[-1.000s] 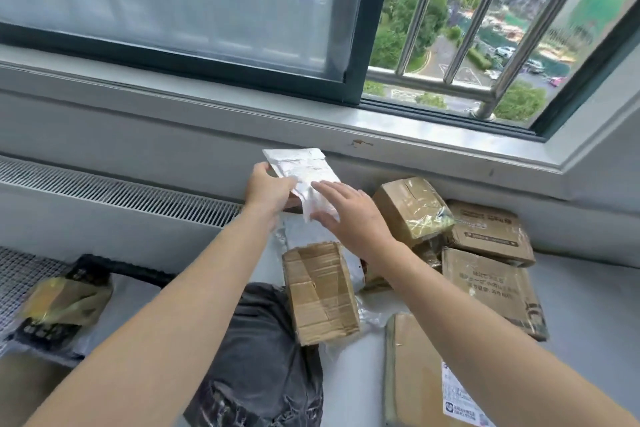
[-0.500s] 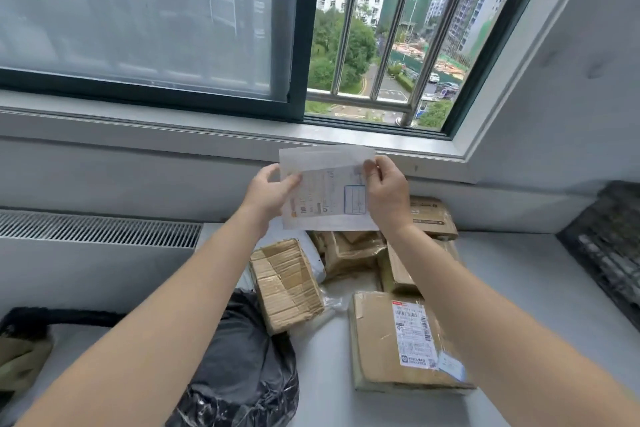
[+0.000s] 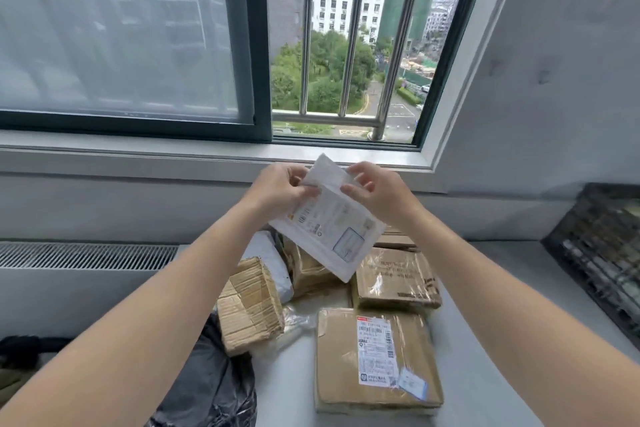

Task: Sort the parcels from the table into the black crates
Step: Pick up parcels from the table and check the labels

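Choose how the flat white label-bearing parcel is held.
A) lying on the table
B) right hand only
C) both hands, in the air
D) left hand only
C: the left hand and right hand each pinch the flat white parcel, raised off the table.

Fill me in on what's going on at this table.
A person is sorting parcels. The left hand and right hand pinch the top of a white parcel, holding it above the table with its label facing the camera. Brown cardboard parcels lie piled below it. A black crate sits at the right edge, and the white parcel has not gone into it yet.
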`<state>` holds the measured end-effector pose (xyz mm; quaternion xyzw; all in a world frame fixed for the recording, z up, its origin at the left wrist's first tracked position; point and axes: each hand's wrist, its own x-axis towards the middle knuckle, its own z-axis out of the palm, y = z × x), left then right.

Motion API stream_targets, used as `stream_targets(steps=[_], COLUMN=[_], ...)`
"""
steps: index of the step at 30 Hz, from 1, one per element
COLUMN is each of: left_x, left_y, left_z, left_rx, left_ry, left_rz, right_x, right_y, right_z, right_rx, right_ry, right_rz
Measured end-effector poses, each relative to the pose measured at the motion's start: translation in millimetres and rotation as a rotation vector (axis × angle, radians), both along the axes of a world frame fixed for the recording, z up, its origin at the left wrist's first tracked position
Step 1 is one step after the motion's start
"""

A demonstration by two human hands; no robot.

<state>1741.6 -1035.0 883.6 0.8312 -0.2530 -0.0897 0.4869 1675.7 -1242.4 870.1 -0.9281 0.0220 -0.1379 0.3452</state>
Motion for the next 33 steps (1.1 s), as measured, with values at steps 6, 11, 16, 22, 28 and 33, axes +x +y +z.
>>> stream_targets(steps=[6,11,16,22,28,33], left_x=[-10.7,-17.1,-30.3,-50.1,-68.5,-77.4], left_y=[-19.8,-22.2,-19.3,-19.1,-13.5,-6.8], left_z=[16.1,25.4,24.4,23.0,29.0,33.4], left_rx=[-0.073,-0.122,-0.020,-0.043,-0.008,0.060], left_ry=[-0.015,-0.214,-0.356,-0.390,-0.497,-0.567], left_rz=[0.028,0.224,0.275,0.265,0.232,0.220], right_x=[-4.8,-15.1,-29.2,-41.0,-52.0,-59.5], right_y=[-13.8,-17.7,-18.3,-16.1,-10.8,-6.3], right_z=[1.3,2.3,10.7,20.6,27.7,32.5], right_rx=[0.049,0.190,0.357,0.420,0.464,0.485], right_ry=[-0.071,-0.233,-0.337,-0.394,-0.477,-0.491], right_rz=[-0.005,-0.130,-0.217,-0.230,-0.208,-0.212])
